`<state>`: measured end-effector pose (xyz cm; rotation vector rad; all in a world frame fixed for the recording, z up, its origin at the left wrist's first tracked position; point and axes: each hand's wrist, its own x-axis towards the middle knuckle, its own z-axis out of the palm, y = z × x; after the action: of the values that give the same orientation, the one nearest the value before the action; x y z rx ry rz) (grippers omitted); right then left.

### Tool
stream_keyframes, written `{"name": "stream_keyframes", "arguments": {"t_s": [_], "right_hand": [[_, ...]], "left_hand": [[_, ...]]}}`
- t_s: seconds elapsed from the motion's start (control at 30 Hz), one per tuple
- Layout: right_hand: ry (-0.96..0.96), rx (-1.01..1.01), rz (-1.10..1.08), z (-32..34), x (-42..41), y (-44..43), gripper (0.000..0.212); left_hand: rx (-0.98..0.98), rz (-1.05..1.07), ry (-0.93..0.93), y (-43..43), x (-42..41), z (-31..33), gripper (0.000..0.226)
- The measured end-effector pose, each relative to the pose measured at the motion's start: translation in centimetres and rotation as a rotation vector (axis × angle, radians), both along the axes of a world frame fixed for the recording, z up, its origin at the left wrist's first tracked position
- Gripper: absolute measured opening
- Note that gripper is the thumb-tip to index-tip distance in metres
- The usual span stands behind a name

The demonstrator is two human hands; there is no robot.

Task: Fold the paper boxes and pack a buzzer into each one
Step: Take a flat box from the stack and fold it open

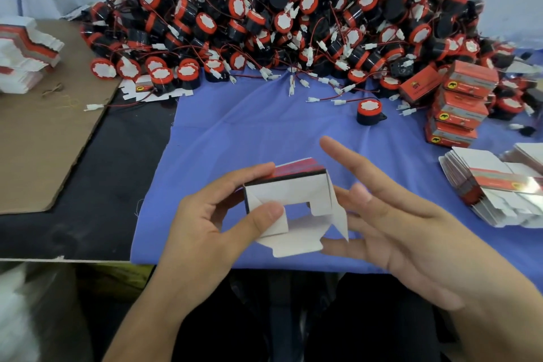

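In the head view, the paper box (pixel 289 188) is held just above the middle of the tabletop's near edge, over the blue cloth (pixel 235 132). It is half erected: the red printed face is up, the open end is toward the person, and the white flaps are still loose. The left hand (pixel 205 223) grasps it, with fingers curled over the top face and the thumb pressing a white side flap inward. The right hand (pixel 411 232) holds nothing. Its fingers are straight and spread, with the tips just beside the box's right flap, and I cannot tell whether they touch it.

The box looks like thin card: very light and stiff along its panels, but likely to crease or crush if squeezed at the open end. I judge it best held across the top and bottom panels near a folded edge, which leaves the flaps free to tuck. A buzzer looks hard and compact, and its thin wire lead could snag on others in the pile, so the body is the place to take it.

Counts:
- One box is in hand.
- One loose buzzer (pixel 368 112) stands alone on the cloth, toward the far right.
- A heap of buzzers (pixel 293 9) lies along the far edge, too many to count.
- Four closed boxes (pixel 458 106), as far as I can make out, are stacked by the right edge.
- There are two lots of flat blanks, the right stack (pixel 493 191) and the left stack (pixel 26 50), with sheets too many to count.
- One cardboard sheet (pixel 44 141) lies at the left edge
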<state>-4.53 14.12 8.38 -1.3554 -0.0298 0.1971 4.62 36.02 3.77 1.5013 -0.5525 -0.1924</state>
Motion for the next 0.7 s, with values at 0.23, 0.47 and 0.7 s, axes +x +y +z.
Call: {"name": "stream_keyframes", "arguments": {"t_s": [0.23, 0.47, 0.7], "right_hand": [[-0.178, -0.350, -0.213, -2.0, 0.8, 1.2, 0.048], [-0.265, -0.266, -0.362, -2.6, 1.1, 2.1, 0.045], [-0.367, -0.317, -0.452, -3.2, 1.1, 2.7, 0.026]], "left_hand": [[0.016, 0.150, -0.115, 0.0, -0.2, 0.6, 0.039], [0.030, 0.164, -0.205, -0.2, -0.5, 0.4, 0.041], [-0.013, 0.200, -0.242, -1.3, -1.5, -0.4, 0.040]]}}
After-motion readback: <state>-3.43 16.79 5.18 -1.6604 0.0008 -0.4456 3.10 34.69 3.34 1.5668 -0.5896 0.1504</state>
